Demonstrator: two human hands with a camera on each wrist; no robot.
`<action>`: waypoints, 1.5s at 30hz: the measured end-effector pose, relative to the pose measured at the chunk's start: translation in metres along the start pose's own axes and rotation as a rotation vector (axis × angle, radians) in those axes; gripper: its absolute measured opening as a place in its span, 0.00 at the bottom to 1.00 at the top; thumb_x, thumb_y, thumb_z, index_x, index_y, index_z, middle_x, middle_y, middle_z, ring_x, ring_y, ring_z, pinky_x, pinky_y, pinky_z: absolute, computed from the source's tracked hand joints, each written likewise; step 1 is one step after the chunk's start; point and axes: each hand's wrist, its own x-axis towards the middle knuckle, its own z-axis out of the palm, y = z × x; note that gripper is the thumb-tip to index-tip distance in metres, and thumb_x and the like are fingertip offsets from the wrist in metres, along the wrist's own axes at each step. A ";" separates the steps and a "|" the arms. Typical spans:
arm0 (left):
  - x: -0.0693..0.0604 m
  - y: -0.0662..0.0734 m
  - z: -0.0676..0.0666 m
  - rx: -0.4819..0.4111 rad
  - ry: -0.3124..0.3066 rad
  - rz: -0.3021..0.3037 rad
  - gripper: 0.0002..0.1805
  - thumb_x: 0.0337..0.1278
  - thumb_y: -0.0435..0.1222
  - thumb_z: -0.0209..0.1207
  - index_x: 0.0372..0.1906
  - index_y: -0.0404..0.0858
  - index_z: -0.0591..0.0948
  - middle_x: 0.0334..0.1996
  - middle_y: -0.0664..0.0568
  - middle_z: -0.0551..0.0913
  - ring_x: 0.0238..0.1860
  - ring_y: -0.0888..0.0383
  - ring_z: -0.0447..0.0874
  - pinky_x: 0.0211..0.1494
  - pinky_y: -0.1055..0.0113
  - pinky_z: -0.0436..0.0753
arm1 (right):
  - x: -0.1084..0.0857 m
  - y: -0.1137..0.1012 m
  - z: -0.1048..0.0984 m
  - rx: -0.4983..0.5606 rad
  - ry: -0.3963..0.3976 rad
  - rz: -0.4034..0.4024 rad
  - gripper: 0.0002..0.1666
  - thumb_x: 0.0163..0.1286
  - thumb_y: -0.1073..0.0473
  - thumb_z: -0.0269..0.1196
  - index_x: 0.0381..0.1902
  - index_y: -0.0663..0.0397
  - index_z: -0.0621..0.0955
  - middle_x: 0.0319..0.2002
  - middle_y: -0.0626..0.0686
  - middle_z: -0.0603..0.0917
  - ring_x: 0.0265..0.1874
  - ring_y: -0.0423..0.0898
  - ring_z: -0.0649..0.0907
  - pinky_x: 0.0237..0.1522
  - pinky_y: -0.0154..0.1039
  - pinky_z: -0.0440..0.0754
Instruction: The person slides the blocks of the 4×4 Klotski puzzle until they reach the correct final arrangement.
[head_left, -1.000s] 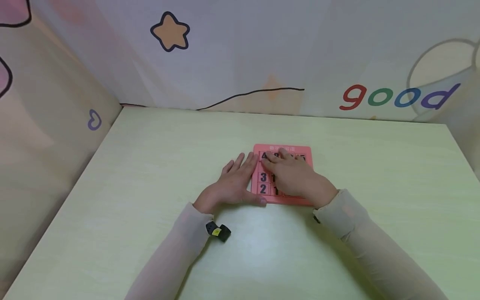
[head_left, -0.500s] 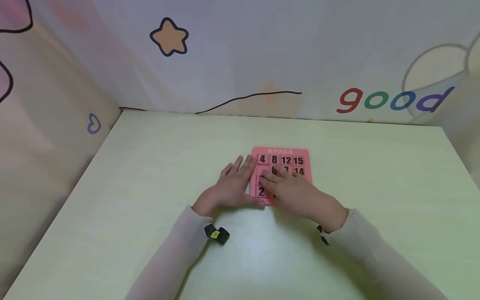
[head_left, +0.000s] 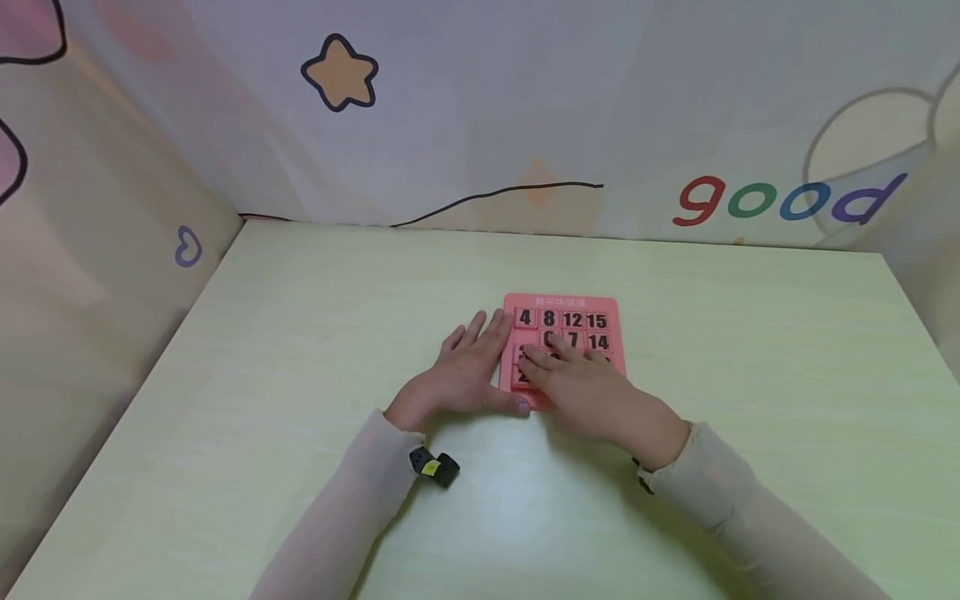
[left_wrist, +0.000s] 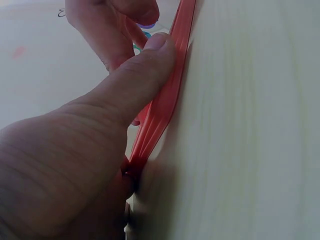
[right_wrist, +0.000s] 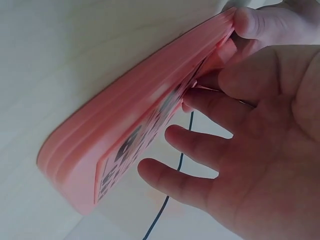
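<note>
A pink number slide puzzle [head_left: 572, 320] lies flat on the table in the head view, with tiles 4, 8, 12 and 15 along its top row. Below the 4 is a bare slot. My left hand [head_left: 468, 367] steadies the board, straight fingers along its left side and thumb against the near edge, as the left wrist view shows on the pink rim [left_wrist: 162, 107]. Over the lower rows lies my right hand [head_left: 592, 392], its fingertips touching the left-column tile 3 [head_left: 521, 354]; most lower tiles are hidden. In the right wrist view the other fingers [right_wrist: 175, 182] are spread above the tiles.
The pale green table [head_left: 337, 308] reaches round the puzzle on all sides. A printed wall [head_left: 465, 108] with a star and the word "good" rises along its far edge. A black wrist device [head_left: 435, 467] sits at my left cuff.
My right hand has drawn back toward me from the upper rows, uncovering them. Since half a second ago, tiles 3 and 2 have slid slightly away from me. The left hand stays put.
</note>
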 end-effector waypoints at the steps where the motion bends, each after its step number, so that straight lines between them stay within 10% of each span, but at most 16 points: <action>1: 0.000 0.000 0.000 0.002 -0.003 -0.001 0.69 0.50 0.66 0.66 0.81 0.44 0.35 0.81 0.53 0.32 0.79 0.53 0.20 0.77 0.50 0.28 | 0.000 0.000 0.000 0.005 -0.002 0.004 0.32 0.76 0.57 0.59 0.76 0.54 0.68 0.76 0.56 0.64 0.75 0.65 0.56 0.65 0.72 0.62; 24: 0.004 0.001 -0.001 0.006 -0.012 -0.004 0.69 0.50 0.66 0.66 0.81 0.43 0.36 0.81 0.53 0.32 0.78 0.53 0.19 0.77 0.51 0.27 | 0.017 0.015 -0.005 0.027 -0.003 0.029 0.35 0.76 0.53 0.59 0.77 0.52 0.66 0.78 0.55 0.59 0.76 0.65 0.53 0.66 0.73 0.59; 45: 0.000 -0.001 0.000 -0.019 -0.008 0.000 0.71 0.47 0.66 0.69 0.81 0.42 0.34 0.81 0.52 0.31 0.79 0.53 0.19 0.77 0.51 0.28 | -0.021 -0.003 0.006 0.005 0.022 -0.097 0.28 0.77 0.62 0.54 0.73 0.53 0.72 0.75 0.53 0.67 0.75 0.63 0.58 0.65 0.71 0.62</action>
